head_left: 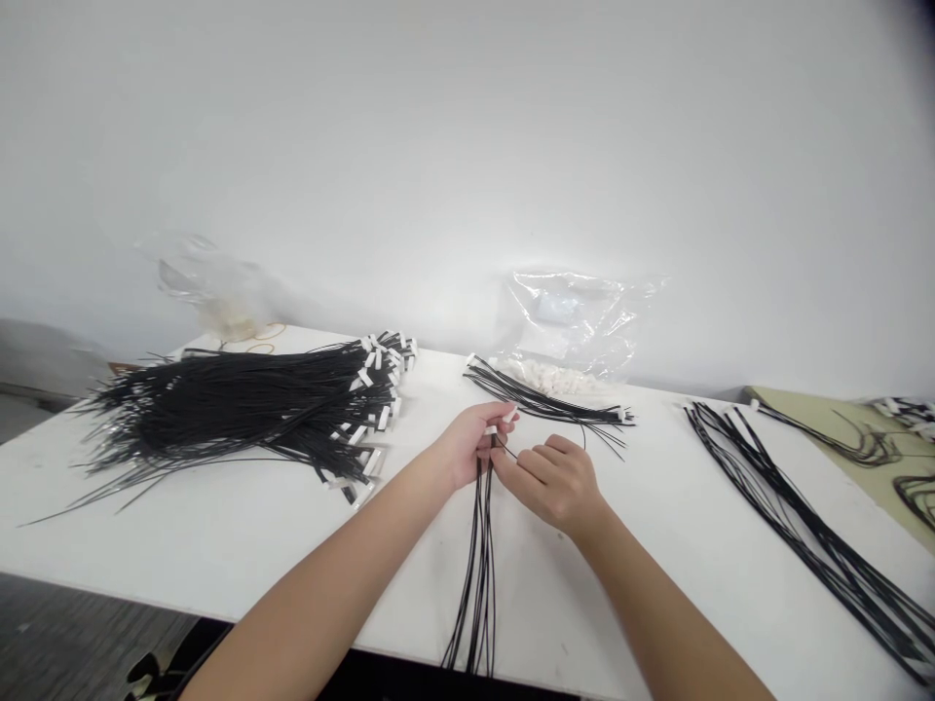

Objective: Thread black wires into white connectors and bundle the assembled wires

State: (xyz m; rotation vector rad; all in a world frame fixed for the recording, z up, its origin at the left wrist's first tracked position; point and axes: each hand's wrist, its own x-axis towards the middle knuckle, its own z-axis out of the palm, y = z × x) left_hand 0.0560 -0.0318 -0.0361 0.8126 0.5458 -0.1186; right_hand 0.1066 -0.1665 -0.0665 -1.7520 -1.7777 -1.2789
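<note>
My left hand (471, 443) is closed on a small white connector (492, 429), from which several thin black wires (478, 565) hang down over the table's front edge. Close beside it, my right hand (551, 482) pinches a thin black wire near the connector with thumb and forefinger. Another white piece (509, 414) shows at the left fingertips. Just behind the hands lies a short bundle of black wires (547, 394) with white ends. The wire tip between the right fingers is too small to make out.
A large heap of black wires (241, 399) with white connectors covers the table's left side. At the back, a clear plastic bag (574, 326) holds small white parts (551, 375); another clear bag (219, 292) is blurred. Long black wires (804, 526) lie on the right, near a yellowish board (825, 428).
</note>
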